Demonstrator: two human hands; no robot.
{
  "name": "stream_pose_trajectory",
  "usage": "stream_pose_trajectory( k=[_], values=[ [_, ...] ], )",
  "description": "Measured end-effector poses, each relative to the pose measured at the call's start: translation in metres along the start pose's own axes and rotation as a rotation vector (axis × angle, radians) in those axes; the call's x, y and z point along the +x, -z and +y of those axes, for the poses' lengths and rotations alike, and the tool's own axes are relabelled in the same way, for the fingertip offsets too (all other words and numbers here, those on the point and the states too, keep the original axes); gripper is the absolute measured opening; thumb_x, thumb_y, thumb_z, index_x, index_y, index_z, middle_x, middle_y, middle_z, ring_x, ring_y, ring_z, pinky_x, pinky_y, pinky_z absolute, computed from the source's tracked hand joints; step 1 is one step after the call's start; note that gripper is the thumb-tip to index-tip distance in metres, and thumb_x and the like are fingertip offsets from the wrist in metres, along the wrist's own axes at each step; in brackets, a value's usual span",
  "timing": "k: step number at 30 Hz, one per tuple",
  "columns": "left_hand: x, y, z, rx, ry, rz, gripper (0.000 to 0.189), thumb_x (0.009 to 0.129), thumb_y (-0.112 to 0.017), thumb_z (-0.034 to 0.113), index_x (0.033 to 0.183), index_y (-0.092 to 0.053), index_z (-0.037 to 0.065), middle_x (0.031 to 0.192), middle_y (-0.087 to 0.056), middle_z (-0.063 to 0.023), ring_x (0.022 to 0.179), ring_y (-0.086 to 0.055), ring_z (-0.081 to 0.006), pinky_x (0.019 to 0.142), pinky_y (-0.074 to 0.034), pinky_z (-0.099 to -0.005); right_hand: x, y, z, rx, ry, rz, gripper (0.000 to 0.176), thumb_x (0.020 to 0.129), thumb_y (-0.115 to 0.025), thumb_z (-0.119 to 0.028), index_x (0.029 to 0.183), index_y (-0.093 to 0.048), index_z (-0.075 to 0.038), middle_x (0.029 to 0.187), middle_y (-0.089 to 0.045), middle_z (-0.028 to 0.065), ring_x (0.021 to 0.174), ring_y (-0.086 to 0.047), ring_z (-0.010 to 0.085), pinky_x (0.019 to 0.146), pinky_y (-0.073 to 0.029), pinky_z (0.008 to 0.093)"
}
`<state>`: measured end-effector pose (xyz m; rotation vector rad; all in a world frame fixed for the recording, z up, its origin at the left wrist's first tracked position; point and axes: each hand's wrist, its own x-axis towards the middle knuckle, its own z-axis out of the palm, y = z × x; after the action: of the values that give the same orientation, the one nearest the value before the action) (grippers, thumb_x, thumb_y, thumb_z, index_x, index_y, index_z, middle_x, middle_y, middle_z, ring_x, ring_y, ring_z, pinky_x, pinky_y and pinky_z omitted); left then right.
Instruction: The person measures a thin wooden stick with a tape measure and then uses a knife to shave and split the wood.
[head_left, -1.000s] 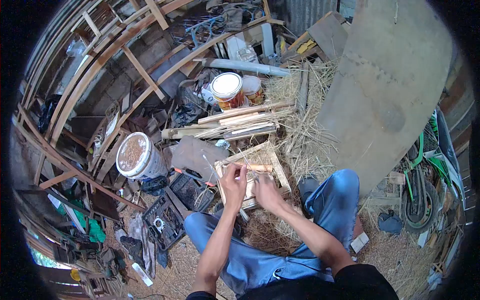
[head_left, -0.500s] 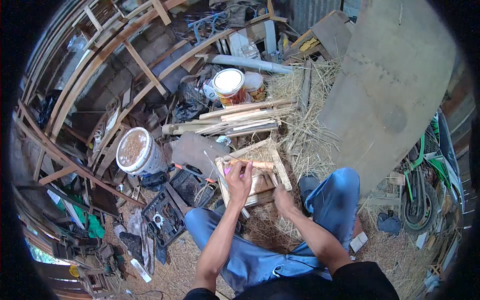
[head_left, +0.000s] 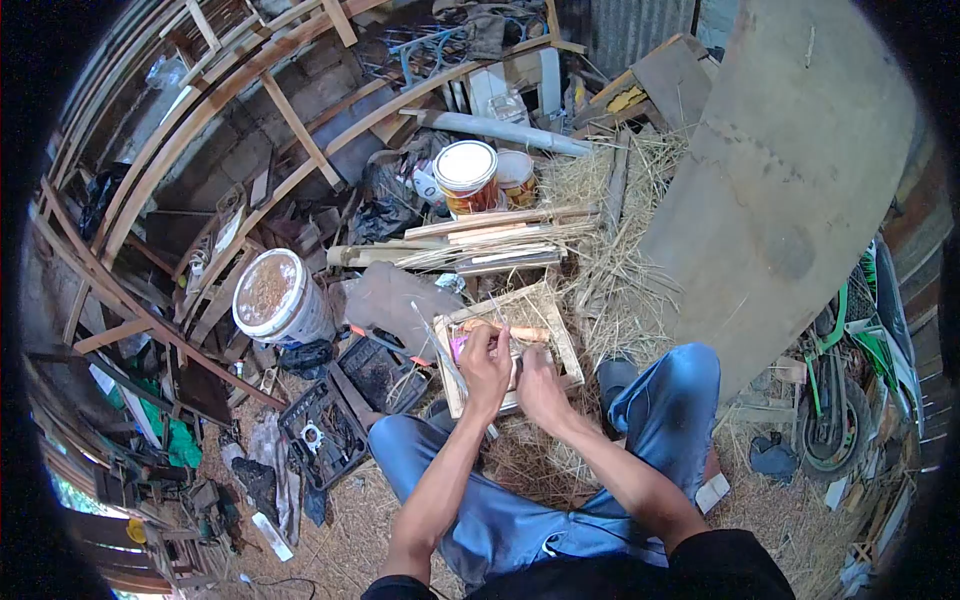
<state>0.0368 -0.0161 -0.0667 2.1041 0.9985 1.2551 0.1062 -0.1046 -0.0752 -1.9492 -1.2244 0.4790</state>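
planks [head_left: 490, 236] lie just above the box [head_left: 568, 347], straw [head_left: 628, 275] to their right, a tool case [head_left: 318, 436] lower left of centre. the box sits mid-picture beneath both hands: left hand [head_left: 487, 372] pinched, right hand [head_left: 541, 388] curled, contents too hidden to tell.

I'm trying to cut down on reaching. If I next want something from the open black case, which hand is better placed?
Probably your left hand. The case lies on that side, beside your left knee; your right hand is farther off, with the left between it and the case.
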Motion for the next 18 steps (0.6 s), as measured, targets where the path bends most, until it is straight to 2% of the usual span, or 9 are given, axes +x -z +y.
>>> stream_pose_trajectory(
  k=[4, 6, 7, 8, 9, 10, 12, 15, 18],
  values=[
    [0.003, -0.001, 0.001, 0.005, 0.001, -0.011, 0.015, 0.086, -0.063, 0.007, 0.078, -0.056, -0.003, 0.072, -0.061, -0.014, 0.062, -0.06, -0.02, 0.056, -0.049, -0.031, -0.002, -0.006, 0.026, 0.038, -0.051, -0.079, 0.022, 0.09, -0.032, -0.008, 0.1, -0.043, 0.007, 0.082, -0.059, 0.0346, 0.076, -0.06, 0.0491, 0.068, -0.045, 0.0567],
    [0.001, 0.003, 0.002, 0.048, -0.002, 0.009, 0.017, 0.086, -0.063, 0.007, 0.076, -0.055, -0.004, 0.071, -0.061, -0.0138, 0.062, -0.062, -0.0195, 0.055, -0.049, -0.0312, -0.006, -0.001, 0.023, 0.234, -0.206, -0.175, 0.025, 0.092, -0.029, -0.013, 0.1, -0.043, 0.006, 0.084, -0.06, 0.0347, 0.081, -0.061, 0.0483, 0.072, -0.046, 0.0559],
    [0.001, 0.003, 0.002, 0.049, -0.002, 0.013, 0.017, 0.086, -0.063, 0.007, 0.076, -0.055, -0.004, 0.071, -0.061, -0.0138, 0.062, -0.062, -0.0195, 0.055, -0.049, -0.0312, -0.009, -0.018, 0.055, 0.233, -0.201, -0.176, 0.025, 0.092, -0.029, -0.013, 0.1, -0.043, 0.006, 0.084, -0.06, 0.0347, 0.081, -0.061, 0.0483, 0.072, -0.046, 0.0559],
    [0.0, 0.005, 0.001, 0.0, 0.041, 0.01, 0.017, 0.087, -0.062, 0.008, 0.076, -0.055, -0.003, 0.07, -0.062, -0.0136, 0.063, -0.063, -0.0196, 0.055, -0.049, -0.031, -0.018, -0.054, 0.113, 0.218, -0.375, -0.16, 0.024, 0.092, -0.03, -0.014, 0.1, -0.042, 0.006, 0.081, -0.06, 0.033, 0.079, -0.061, 0.0482, 0.07, -0.046, 0.0552],
    [0.003, 0.005, 0.001, -0.053, 0.076, 0.007, 0.018, 0.087, -0.062, 0.009, 0.076, -0.056, -0.003, 0.069, -0.063, -0.0133, 0.063, -0.064, -0.0197, 0.055, -0.048, -0.0309, -0.017, -0.055, 0.117, 0.204, -0.546, -0.136, 0.024, 0.092, -0.031, -0.015, 0.101, -0.04, 0.006, 0.079, -0.061, 0.0312, 0.078, -0.061, 0.0481, 0.069, -0.047, 0.0546],
    [0.004, 0.006, 0.001, 0.006, 0.035, 0.001, 0.017, 0.088, -0.061, 0.011, 0.078, -0.057, -0.003, 0.07, -0.065, -0.0137, 0.065, -0.066, -0.0203, 0.055, -0.049, -0.0296, -0.017, -0.056, 0.123, 0.207, -0.547, -0.131, 0.024, 0.092, -0.031, -0.015, 0.101, -0.04, 0.006, 0.079, -0.061, 0.0312, 0.078, -0.061, 0.0481, 0.069, -0.047, 0.0546],
    [0.006, 0.004, 0.0, 0.007, 0.045, -0.018, 0.016, 0.088, -0.061, 0.011, 0.079, -0.058, -0.003, 0.071, -0.066, -0.0141, 0.065, -0.067, -0.0204, 0.055, -0.049, -0.0289, -0.022, -0.05, 0.126, -0.153, -0.273, -0.185, 0.026, 0.093, -0.033, -0.017, 0.101, -0.041, 0.006, 0.085, -0.06, 0.034, 0.083, -0.06, 0.0481, 0.071, -0.047, 0.0541],
    [0.008, 0.008, -0.004, 0.036, 0.059, -0.068, 0.015, 0.089, -0.061, 0.01, 0.081, -0.059, -0.003, 0.074, -0.067, -0.0133, 0.067, -0.067, -0.0187, 0.057, -0.051, -0.0267, -0.018, -0.037, 0.113, -0.075, -0.295, -0.196, 0.027, 0.094, -0.037, -0.02, 0.101, -0.045, 0.005, 0.087, -0.059, 0.0352, 0.085, -0.06, 0.0483, 0.072, -0.047, 0.0547],
    [0.007, 0.011, -0.017, -0.044, 0.102, -0.163, 0.01, 0.088, -0.06, 0.006, 0.087, -0.061, -0.004, 0.073, -0.066, -0.0083, 0.068, -0.065, -0.0133, 0.057, -0.05, -0.025, -0.003, -0.004, 0.055, -0.024, -0.276, -0.216, 0.029, 0.092, -0.04, -0.018, 0.104, -0.046, 0.009, 0.087, -0.06, 0.0342, 0.087, -0.06, 0.0468, 0.079, -0.047, 0.0525]
  ],
)
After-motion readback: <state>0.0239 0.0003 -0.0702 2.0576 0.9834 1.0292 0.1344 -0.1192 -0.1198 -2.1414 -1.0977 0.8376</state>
